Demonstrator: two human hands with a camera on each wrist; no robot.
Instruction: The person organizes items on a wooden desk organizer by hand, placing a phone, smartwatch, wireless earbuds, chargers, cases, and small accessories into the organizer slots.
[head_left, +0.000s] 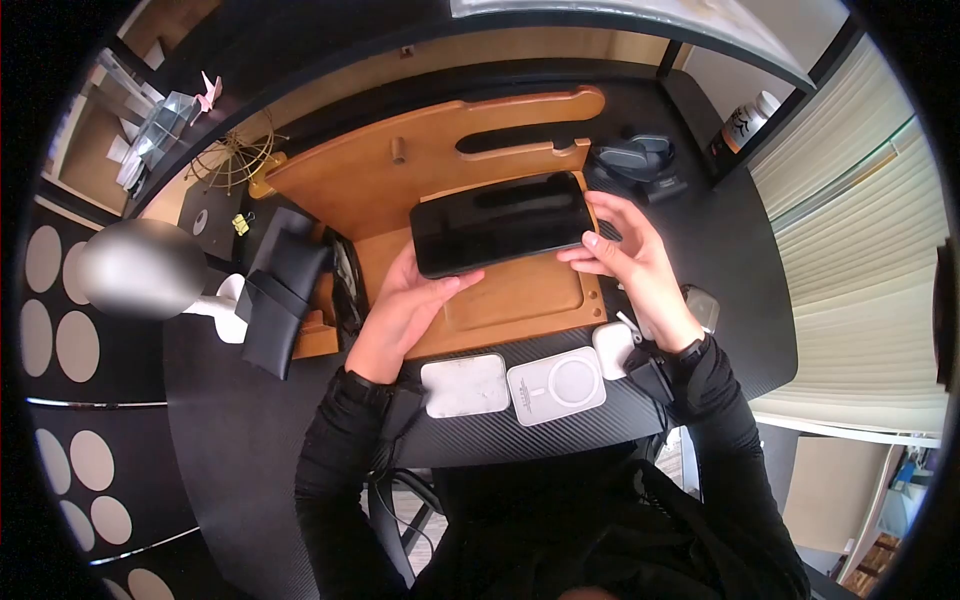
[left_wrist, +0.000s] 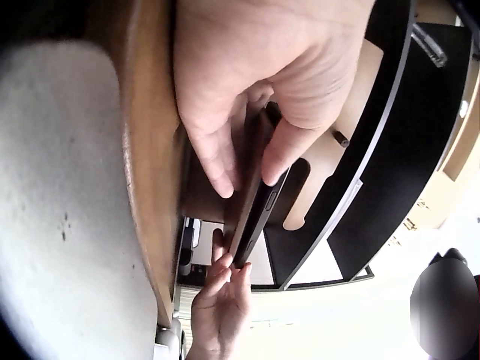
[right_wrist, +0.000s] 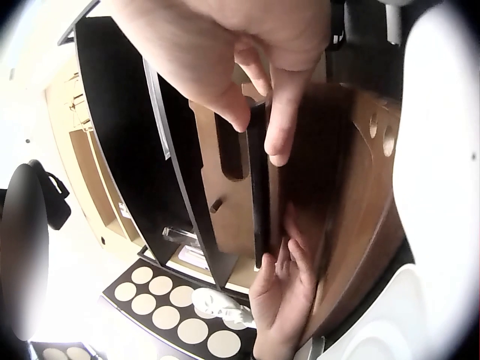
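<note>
Left hand (head_left: 403,302), right hand (head_left: 634,252) clamped black phone (head_left: 500,225) at opposite ends — loosened pinch risked a drop onto wooden organizer (head_left: 500,308).

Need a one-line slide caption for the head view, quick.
Fingers of the left hand and right hand grip a black phone over a wooden organizer on the dark desk.

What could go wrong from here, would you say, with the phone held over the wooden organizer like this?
The phone is pinched toward its two ends by the left hand and right hand, so if either grip loosens it might tip and drop onto the wooden organizer.
The plain pale slab and the ring-marked slab lie near the front edge of the desk, so a hand drawing back could knock one off.
</note>
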